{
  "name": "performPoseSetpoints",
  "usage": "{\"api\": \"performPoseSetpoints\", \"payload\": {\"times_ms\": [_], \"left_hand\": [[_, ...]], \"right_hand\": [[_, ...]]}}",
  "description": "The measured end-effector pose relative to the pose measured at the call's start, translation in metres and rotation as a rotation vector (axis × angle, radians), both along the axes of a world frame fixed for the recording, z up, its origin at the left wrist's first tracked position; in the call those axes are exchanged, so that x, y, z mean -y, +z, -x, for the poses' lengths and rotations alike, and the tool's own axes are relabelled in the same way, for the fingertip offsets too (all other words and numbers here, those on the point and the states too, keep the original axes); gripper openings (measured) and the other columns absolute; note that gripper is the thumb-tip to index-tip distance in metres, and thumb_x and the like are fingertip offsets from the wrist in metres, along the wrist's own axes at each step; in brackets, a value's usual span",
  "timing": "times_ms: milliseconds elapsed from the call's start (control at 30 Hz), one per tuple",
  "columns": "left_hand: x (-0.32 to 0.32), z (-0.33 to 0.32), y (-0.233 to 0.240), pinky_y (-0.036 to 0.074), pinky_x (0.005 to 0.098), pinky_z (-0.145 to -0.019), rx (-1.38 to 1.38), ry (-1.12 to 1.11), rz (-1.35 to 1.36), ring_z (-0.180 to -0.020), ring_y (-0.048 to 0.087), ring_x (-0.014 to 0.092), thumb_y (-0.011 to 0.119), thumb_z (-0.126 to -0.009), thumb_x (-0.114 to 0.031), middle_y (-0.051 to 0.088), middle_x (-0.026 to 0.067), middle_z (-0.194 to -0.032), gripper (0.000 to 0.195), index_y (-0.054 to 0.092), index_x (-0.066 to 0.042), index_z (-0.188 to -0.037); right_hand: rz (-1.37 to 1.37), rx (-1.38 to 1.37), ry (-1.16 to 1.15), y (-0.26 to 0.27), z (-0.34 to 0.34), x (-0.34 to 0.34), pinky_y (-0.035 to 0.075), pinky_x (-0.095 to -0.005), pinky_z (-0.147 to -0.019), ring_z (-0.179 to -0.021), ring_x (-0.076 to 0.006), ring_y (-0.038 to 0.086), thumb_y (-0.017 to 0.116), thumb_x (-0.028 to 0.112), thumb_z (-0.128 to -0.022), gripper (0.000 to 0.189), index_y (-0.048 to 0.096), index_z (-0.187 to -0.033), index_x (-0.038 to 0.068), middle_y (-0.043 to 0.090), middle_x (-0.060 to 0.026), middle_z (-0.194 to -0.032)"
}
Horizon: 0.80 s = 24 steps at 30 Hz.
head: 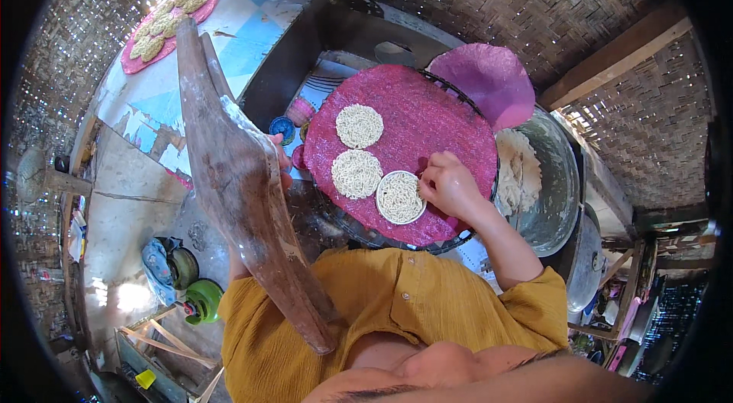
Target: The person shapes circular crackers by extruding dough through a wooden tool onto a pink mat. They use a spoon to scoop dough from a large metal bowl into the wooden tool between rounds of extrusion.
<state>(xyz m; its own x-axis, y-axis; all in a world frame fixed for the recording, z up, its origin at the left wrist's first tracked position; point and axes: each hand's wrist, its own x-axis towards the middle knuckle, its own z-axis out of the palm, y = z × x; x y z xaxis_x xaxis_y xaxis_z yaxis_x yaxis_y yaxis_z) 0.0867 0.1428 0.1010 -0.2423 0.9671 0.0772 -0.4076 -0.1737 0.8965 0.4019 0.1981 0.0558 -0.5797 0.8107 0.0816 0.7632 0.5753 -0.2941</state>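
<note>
My right hand (452, 185) pinches the rim of a white ring mould (380, 202) filled with pale, thin noodle-like strands. The ring lies flat on a round pink mesh mat (401, 99). Two round, flat cakes of the same strands, a far one (359, 126) and a nearer one (356, 174), sit on the mat left of the ring. My left hand (283, 159) grips the right edge of a large, heavy wooden piece (235, 151), which stands tilted close to my body. Most of that hand is hidden behind the wood.
A metal basin (552, 197) of pale dough stands at the right. Behind the mat are a pink-purple sheet (487, 79) and small woven items (282, 128). More strand cakes (157, 31) lie on another pink mat at far left. A green gas cylinder (203, 300) stands at lower left.
</note>
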Motion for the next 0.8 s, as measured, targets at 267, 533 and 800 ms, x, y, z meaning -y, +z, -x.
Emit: {"api": "performPoseSetpoints", "payload": {"times_ms": [267,533,800], "left_hand": [[0.001,-0.002,0.001,0.050,0.0224,-0.051,0.006,0.034,0.030,-0.066,0.059,0.015,0.053,-0.086,-0.035,0.060,0.0122,-0.082,0.051,0.054,0.010,-0.108],[0.002,-0.013,0.012,0.050,0.0224,-0.049,0.052,0.096,0.119,-0.064,0.059,0.016,0.053,-0.086,-0.035,0.060,0.0126,-0.080,0.050,0.054,0.010,-0.107],[0.007,-0.008,0.015,0.051,0.0234,-0.052,-0.027,0.067,0.072,-0.071,0.059,0.016,0.053,-0.086,-0.035,0.059,0.0115,-0.083,0.051,0.053,0.009,-0.111]], "right_hand": [[-0.124,-0.052,-0.106,0.028,-0.003,-0.019,0.046,-0.0406,-0.067,-0.079,-0.0298,0.053,0.063,0.015,-0.067,0.014,0.059,-0.061,0.003,0.053,-0.0106,-0.075],[-0.107,0.102,-0.297,0.013,0.001,-0.053,0.048,-0.0401,-0.074,-0.085,-0.0300,0.054,0.060,0.018,-0.070,0.016,0.064,-0.068,0.003,0.056,-0.0117,-0.081],[-0.054,0.126,-0.280,0.002,0.010,-0.054,0.048,-0.0403,-0.076,-0.090,-0.0301,0.055,0.058,0.019,-0.072,0.018,0.065,-0.070,0.002,0.058,-0.0126,-0.085]]}}
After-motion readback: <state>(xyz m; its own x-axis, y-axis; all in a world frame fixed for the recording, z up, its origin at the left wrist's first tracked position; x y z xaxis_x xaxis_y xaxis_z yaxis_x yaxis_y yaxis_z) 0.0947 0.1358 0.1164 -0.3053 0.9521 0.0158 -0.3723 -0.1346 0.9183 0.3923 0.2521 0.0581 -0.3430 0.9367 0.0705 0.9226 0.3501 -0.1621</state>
